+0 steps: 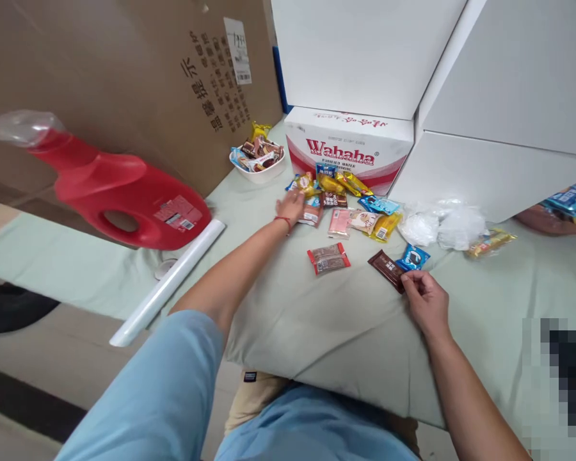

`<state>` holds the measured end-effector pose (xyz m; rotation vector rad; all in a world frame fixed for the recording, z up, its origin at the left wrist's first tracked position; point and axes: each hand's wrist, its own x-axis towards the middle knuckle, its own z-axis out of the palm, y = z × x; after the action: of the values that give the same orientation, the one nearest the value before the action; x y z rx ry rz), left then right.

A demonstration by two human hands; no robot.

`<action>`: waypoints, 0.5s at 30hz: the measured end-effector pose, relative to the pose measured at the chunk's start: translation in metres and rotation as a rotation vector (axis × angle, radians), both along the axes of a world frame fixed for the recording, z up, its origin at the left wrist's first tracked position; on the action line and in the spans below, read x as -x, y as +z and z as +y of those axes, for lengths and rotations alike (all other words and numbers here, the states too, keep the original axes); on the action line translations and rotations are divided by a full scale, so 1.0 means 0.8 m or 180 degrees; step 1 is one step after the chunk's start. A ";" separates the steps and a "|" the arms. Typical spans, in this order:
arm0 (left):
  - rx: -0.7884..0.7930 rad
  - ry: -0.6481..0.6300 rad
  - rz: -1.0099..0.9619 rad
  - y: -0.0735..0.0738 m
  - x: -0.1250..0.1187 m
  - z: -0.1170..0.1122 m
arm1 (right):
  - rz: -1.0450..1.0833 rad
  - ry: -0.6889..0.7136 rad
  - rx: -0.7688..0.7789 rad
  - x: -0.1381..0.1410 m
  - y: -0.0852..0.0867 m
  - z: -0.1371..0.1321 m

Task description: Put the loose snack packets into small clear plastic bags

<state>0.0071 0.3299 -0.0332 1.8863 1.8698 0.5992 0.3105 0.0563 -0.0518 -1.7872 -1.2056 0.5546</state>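
Note:
My left hand (290, 206) reaches to the left edge of a pile of wrapped snacks, its fingers apart against a yellow-and-blue snack packet (306, 184). Between thumb and fingers, my right hand (427, 302) pinches the lower corner of a dark brown snack packet (386, 269) that lies on the cloth. Touching that packet's upper right side is a small blue packet (413, 257). Farther left lies a red-and-brown packet (329, 258) by itself. A pink packet (338, 223), a light blue packet (379, 205) and a yellow packet (386, 226) are among the pile.
Behind the snacks stands a Wahaha water carton (350, 144). A white bowl (264, 173) of snacks sits left of it. Clear crumpled plastic bags (441, 224) lie to the right. At left are a red jug (125, 192), a white roll (168, 285) and a large cardboard box (139, 70).

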 end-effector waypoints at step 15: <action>-0.0959 -0.3035 0.1070 -0.003 0.019 -0.186 | -0.0143 0.0213 0.0081 0.009 0.013 0.003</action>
<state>-0.0082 0.1813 -0.0355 2.8710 0.8249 0.2381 0.3030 0.0587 -0.0414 -1.7945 -1.2982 0.5732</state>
